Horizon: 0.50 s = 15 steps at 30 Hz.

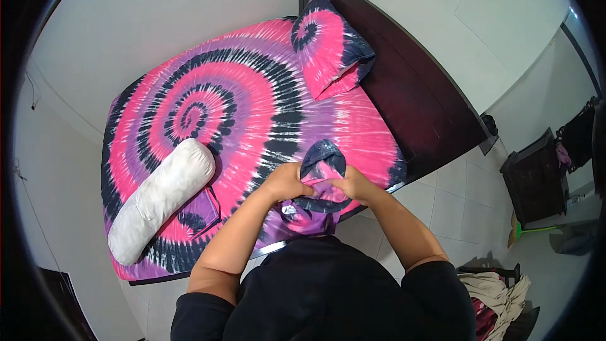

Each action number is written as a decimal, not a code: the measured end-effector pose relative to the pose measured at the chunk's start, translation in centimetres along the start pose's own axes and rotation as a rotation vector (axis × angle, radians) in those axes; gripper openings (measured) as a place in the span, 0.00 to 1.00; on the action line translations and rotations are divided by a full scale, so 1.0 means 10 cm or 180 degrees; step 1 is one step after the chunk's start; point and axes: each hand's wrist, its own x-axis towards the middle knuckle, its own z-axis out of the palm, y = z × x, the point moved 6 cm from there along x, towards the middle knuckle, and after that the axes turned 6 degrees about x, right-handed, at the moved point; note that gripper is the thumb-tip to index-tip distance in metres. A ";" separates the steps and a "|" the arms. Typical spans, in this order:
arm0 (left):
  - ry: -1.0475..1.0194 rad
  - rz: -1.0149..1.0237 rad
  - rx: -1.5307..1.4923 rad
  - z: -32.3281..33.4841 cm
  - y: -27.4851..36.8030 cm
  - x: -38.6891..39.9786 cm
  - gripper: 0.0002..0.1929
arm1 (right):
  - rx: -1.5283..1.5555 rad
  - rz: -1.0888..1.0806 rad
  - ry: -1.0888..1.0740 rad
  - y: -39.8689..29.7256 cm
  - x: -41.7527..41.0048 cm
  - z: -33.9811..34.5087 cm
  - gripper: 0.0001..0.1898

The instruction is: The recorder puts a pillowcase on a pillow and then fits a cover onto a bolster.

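Both of my hands grip a bunched tie-dye cloth [324,158] in pink, purple and dark blue, near the bed's front edge. My left hand [289,182] holds its left side, with the thumb pointing inward. On the right side, my right hand [355,184] pinches the cloth, fingers partly hidden. The cloth forms a ring-like opening between the hands, and its lower part hangs towards my body. Beneath is a mattress covered by a spiral tie-dye bed sheet [255,85]. A white bolster [161,201] lies at the left, partly over a folded purple and pink cloth [201,213].
A pillow in a tie-dye pillowcase [326,47] rests by the dark wooden headboard [416,90]. At the right stands a dark cabinet [535,180] near hanging dark clothes [577,137]. Beige and red fabric [497,293] is piled at the lower right on the tiled floor side.
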 end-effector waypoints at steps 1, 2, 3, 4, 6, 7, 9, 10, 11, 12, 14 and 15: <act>0.0126 -0.0123 0.1077 -0.04 -0.02 -0.01 0.11 | 0.0005 -0.0003 0.0006 -0.03 0.00 0.03 0.16; 0.0121 -0.0119 0.1082 -0.03 -0.05 0.01 0.11 | 0.0410 -0.0029 0.0055 -0.05 0.00 0.06 0.15; 0.0146 -0.0268 0.1103 -0.02 -0.13 0.05 0.12 | 0.0816 -0.0055 0.0103 -0.07 0.00 0.09 0.14; 0.0171 -0.0418 0.1122 -0.01 -0.22 0.09 0.13 | 0.1222 -0.0080 0.0149 -0.09 -0.01 0.09 0.13; 0.0195 -0.0575 0.1144 0.01 -0.33 0.13 0.15 | 0.0861 -0.0364 0.0093 -0.22 -0.05 0.12 0.12; 0.0148 -0.0607 0.0073 0.06 -0.39 0.14 0.16 | 0.0493 -0.0646 0.0035 -0.31 -0.07 0.14 0.12; 0.0059 -0.0640 -0.2075 0.15 -0.47 0.15 0.18 | 0.0127 -0.0922 -0.0035 -0.38 -0.08 0.14 0.11; 0.0051 -0.0644 -0.2074 0.16 -0.42 0.14 0.18 | -0.0829 -0.0644 0.0083 -0.33 -0.06 0.09 0.11; 0.0028 -0.0574 -0.2377 0.18 -0.32 0.13 0.18 | -0.1781 -0.0351 0.0196 -0.28 -0.05 0.03 0.12; 0.0013 -0.0502 -0.2680 0.19 -0.20 0.11 0.19 | -0.2731 -0.0048 0.0302 -0.25 -0.04 -0.02 0.12; 0.0004 -0.0440 -0.2983 0.19 -0.13 0.07 0.19 | -0.2906 0.0006 0.0493 -0.31 -0.02 -0.04 0.13; 0.0327 -0.0174 -0.2092 0.09 -0.11 0.06 0.19 | -0.3084 0.0059 0.0687 -0.34 -0.01 -0.04 0.15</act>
